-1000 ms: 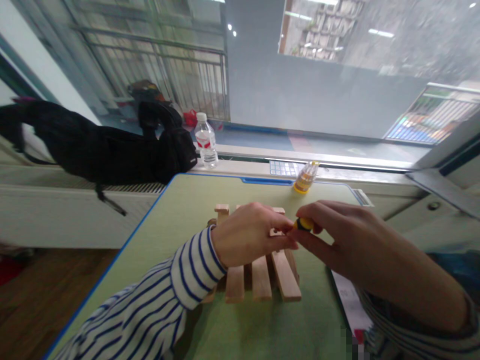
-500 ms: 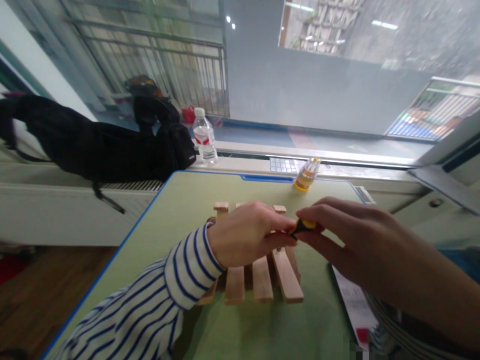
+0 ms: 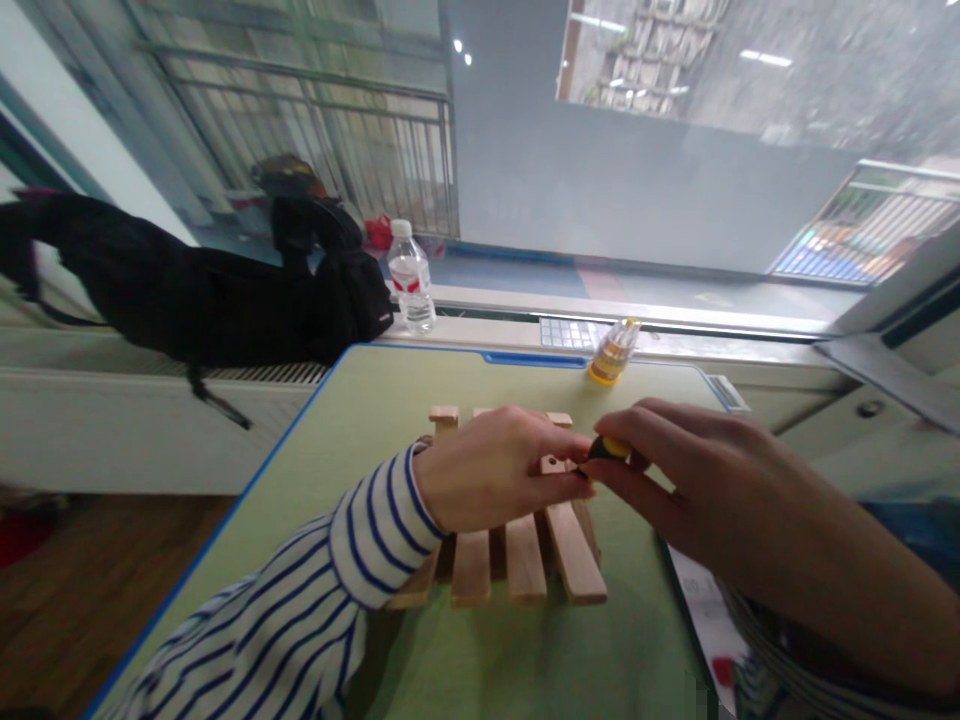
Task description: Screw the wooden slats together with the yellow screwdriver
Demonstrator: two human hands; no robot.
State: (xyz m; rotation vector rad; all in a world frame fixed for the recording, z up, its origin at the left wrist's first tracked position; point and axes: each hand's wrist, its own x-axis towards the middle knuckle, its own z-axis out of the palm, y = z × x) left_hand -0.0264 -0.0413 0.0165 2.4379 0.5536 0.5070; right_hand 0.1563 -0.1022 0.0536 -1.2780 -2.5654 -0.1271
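Over the table, my right hand (image 3: 697, 460) pinches the handle of a yellow-and-black screwdriver (image 3: 609, 449); its shaft is hidden. My left hand (image 3: 502, 470), in a striped sleeve, is closed too, with thumb and forefinger pinched at the dark front end of the screwdriver. Whether a small part is also between those fingertips, I cannot tell. Beneath both hands lies a small wooden slatted piece (image 3: 525, 560) of several pale slats. A dark round spot, a hole or a screw, shows on its right slat (image 3: 574, 555). My left hand covers the middle of the piece.
The green table (image 3: 375, 400) has a blue edge. A small bottle with a yellow base (image 3: 613, 352) stands at its far side. On the sill are a water bottle (image 3: 411, 280) and a black bag (image 3: 225, 300). A printed sheet (image 3: 701, 600) lies at the right.
The screwdriver has turned slightly in my right fingers and shows less of its dark front. Between the hands, the spot on the right slat is more visible. The wooden piece has stayed put.
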